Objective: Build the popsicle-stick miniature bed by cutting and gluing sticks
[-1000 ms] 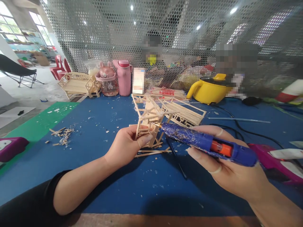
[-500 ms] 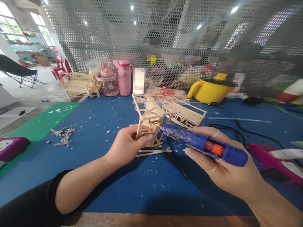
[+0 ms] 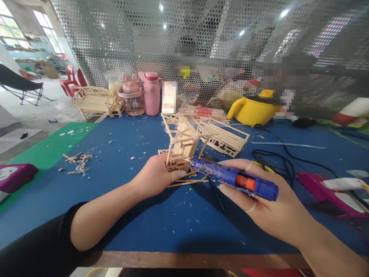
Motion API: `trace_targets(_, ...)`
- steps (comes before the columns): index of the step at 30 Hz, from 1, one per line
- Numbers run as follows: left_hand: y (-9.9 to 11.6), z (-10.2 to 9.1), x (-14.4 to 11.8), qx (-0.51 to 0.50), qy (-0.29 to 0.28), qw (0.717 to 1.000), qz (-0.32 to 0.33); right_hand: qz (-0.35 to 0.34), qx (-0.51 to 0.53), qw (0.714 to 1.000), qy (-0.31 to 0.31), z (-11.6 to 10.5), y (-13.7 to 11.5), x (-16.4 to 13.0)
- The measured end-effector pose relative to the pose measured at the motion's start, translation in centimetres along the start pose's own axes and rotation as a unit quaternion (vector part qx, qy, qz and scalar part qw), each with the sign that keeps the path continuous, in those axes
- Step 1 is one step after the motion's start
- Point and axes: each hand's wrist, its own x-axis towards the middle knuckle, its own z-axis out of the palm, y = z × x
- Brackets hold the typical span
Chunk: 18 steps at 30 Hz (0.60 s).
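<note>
Blue glue gun (image 3: pixel 225 172) is sitting in the right hand (image 3: pixel 273 213), fingers wrapping its body. Tip is pointing at the wood frame (image 3: pixel 188 148); can't tell if it's touching. Left hand (image 3: pixel 155 176) is clamping the frame's lower left. Frame is sitting mid-table on the mat (image 3: pixel 161 227), loose sticks (image 3: pixel 187 182) lying near its foot, yellow pot (image 3: pixel 253 112) standing back right.

Left hand (image 3: pixel 155 175) gripping stick frame (image 3: pixel 188 147), right hand (image 3: pixel 275 207) holding glue gun (image 3: pixel 226 174) — nozzle (image 3: pixel 188 160) near frame
</note>
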Motion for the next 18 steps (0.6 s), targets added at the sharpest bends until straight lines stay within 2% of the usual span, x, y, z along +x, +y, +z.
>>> trace_targets(18, -0.09, -0.12, -0.09, 0.029, 0.016, 0.999, 0.014, 0.01, -0.024, 0.999, 0.027, 0.63, 0.26, -0.38)
